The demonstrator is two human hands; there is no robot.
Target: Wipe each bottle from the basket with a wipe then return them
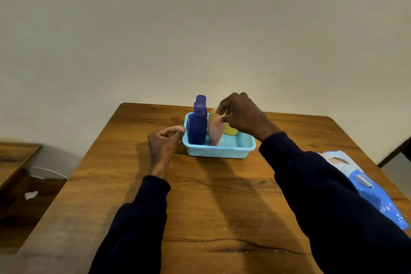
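Right hand (pixel 242 113) is over the light blue perforated plastic basket (pixel 220 147), thumb and fingertips closed on the top of the pink plastic bottle (pixel 214 132), which stands inside the basket, leaning a little and blurred. Just behind it, partly hidden by that hand, sits the yellow plastic bottle (pixel 230 131), also in the basket. On the basket's left side, two tall purple plastic bottles stand upright one behind the other, the front purple bottle (pixel 197 128) hard against the near-left corner and the rear purple bottle (pixel 201 99) showing only its cap above it. Left hand (pixel 164 140) rests on the brown wooden bench (pixel 211 207) beside the basket, fingers curled, thumb tip touching the left rim; whether it actually grips the rim, I cannot tell. Both arms wear dark navy sleeves (pixel 138 218). Over at the bench's right edge lies a blue soft pack of wipes (pixel 369 187), well apart from the basket and partly covered by the right sleeve.
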